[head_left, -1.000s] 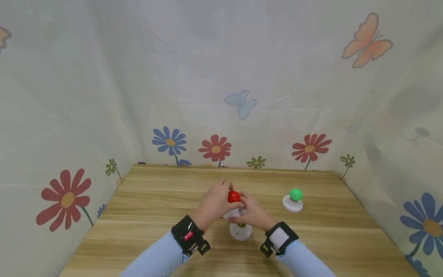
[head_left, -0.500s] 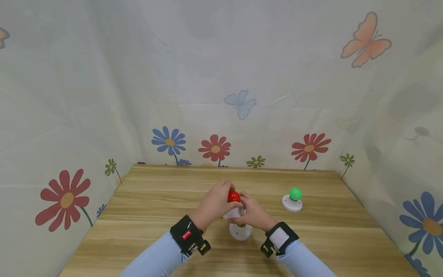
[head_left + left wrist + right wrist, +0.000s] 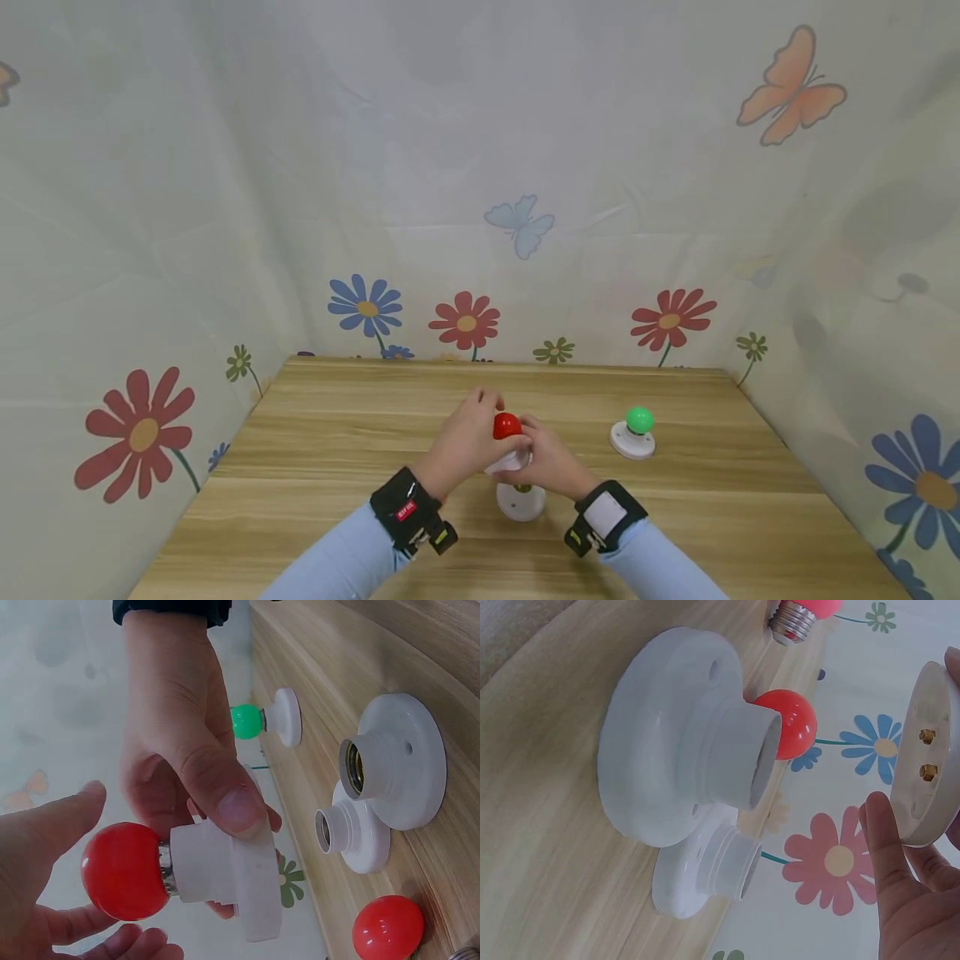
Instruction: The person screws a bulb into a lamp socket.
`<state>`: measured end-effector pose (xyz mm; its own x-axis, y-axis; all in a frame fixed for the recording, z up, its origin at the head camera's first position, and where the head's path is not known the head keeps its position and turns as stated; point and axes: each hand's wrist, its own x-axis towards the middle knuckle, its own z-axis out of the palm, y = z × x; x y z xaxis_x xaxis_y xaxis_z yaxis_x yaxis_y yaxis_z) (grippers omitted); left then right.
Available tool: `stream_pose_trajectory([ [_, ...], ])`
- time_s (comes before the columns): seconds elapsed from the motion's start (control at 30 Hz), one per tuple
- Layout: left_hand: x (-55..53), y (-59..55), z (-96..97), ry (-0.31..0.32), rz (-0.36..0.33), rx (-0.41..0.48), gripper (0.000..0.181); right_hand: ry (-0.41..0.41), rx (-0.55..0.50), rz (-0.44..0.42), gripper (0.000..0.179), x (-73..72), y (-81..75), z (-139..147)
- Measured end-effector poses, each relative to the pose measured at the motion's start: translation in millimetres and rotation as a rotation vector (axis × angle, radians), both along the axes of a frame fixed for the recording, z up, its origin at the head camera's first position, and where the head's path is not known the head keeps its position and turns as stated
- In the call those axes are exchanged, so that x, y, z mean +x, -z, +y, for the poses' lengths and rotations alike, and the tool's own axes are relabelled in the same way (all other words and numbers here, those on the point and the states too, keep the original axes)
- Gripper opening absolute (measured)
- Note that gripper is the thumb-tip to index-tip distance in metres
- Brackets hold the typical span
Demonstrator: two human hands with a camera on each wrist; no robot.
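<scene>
My right hand (image 3: 551,462) grips a white lamp holder (image 3: 256,889) by its round base, with the thumb on the near side. A red bulb (image 3: 124,874) sits in its mouth, and a little of the metal screw cap shows between them. Around the bulb is my left hand (image 3: 465,437); in the left wrist view its thumb stands apart from the glass and its fingers extend loosely on the other side. The right wrist view shows the underside of the held base, with two brass screws (image 3: 928,772). Both hands are above the table.
Below the hands two bulbless lamp holders stand close together, a nearer one (image 3: 405,769) and another (image 3: 367,836). A red bulb (image 3: 388,928) and a pinkish-red bulb (image 3: 795,621) lie beyond them. Right of the hands, a green bulb (image 3: 640,420) sits in its holder (image 3: 632,443). Printed cloth (image 3: 420,167) surrounds the table.
The left fingers have lifted slightly from the red bulb. The right hand keeps its hold on the lamp holder in nearly the same place.
</scene>
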<state>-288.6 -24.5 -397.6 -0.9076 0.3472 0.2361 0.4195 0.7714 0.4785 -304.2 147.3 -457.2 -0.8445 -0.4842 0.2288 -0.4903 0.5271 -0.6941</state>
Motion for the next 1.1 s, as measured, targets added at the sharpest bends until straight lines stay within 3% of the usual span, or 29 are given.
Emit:
stream_pose_trajectory([
  [0.13, -1.1, 3.1, 0.0, -0.033, 0.047, -0.051, 0.061, 0.013, 0.011, -0.011, 0.063, 0.5, -2.5, -1.9],
  [0.4, -0.5, 2.4, 0.4, -0.03, 0.063, -0.062, 0.054, 0.021, 0.041, 0.007, 0.062, 0.1, -3.1, -2.4],
  [1.0, -1.3, 3.3, 2.2, 0.083, 0.05, -0.087, 0.044, -0.007, 0.028, 0.022, 0.062, -2.0, -1.3, -0.5],
  [1.1, -2.2, 3.4, 1.9, 0.085, 0.02, -0.066, 0.045, -0.008, 0.03, 0.022, 0.061, -1.6, -1.3, -0.1],
])
